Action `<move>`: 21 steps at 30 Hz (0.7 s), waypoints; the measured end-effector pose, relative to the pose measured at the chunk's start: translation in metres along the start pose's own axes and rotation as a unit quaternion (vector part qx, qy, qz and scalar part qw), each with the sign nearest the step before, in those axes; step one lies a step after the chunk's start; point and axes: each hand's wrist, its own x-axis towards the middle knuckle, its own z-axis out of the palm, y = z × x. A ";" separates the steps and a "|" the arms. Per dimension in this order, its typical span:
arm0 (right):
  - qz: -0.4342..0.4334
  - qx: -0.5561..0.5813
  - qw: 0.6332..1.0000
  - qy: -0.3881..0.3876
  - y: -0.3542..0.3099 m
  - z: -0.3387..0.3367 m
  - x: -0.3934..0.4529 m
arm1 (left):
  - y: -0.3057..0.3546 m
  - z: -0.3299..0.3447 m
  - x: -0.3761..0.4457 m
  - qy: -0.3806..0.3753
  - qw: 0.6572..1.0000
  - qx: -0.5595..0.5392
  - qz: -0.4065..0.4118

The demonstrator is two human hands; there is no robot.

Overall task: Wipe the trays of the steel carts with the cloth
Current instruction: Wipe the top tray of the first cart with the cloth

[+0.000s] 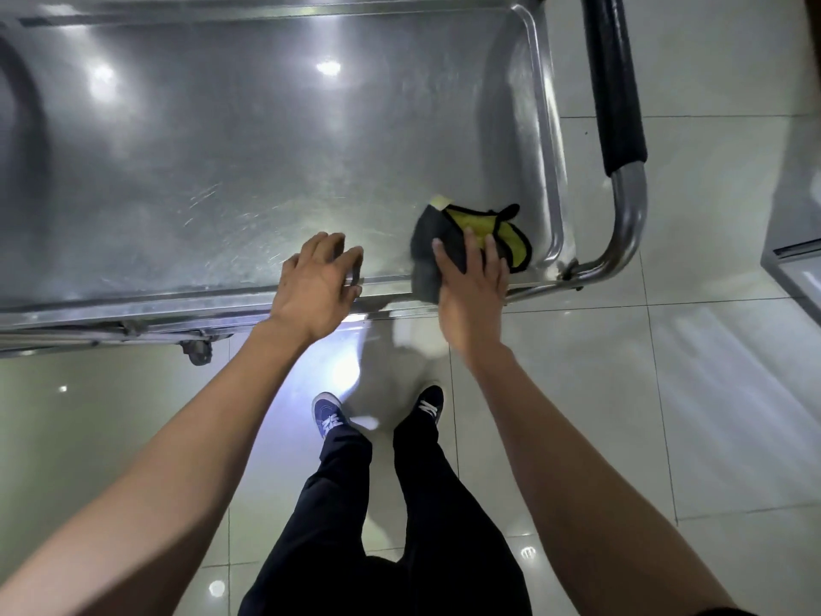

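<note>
A steel cart's top tray (249,140) fills the upper left, its surface scratched and shiny with light glare. A grey and yellow cloth (448,242) with black edging lies in the tray's near right corner. My right hand (473,286) presses flat on the cloth, fingers spread over it at the tray's near rim. My left hand (317,284) rests on the near rim of the tray, fingers curled over the edge and holding no cloth.
The cart's push handle (615,95), steel tube with a black grip, curves round the right end. A caster wheel (197,351) shows under the near edge. My feet stand on a glossy tiled floor (711,349). Another steel unit's corner (795,260) is at far right.
</note>
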 end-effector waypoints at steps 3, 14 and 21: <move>-0.038 0.027 0.999 -0.017 -0.045 0.012 -0.013 | -0.010 0.006 -0.014 0.030 0.999 0.000 -0.034; -0.086 0.018 0.996 0.004 -0.059 0.024 -0.022 | -0.024 0.009 -0.031 0.004 1.000 0.012 -0.005; 0.008 -0.012 1.000 0.025 0.029 0.005 -0.014 | 0.007 0.015 -0.023 0.011 0.999 0.007 0.032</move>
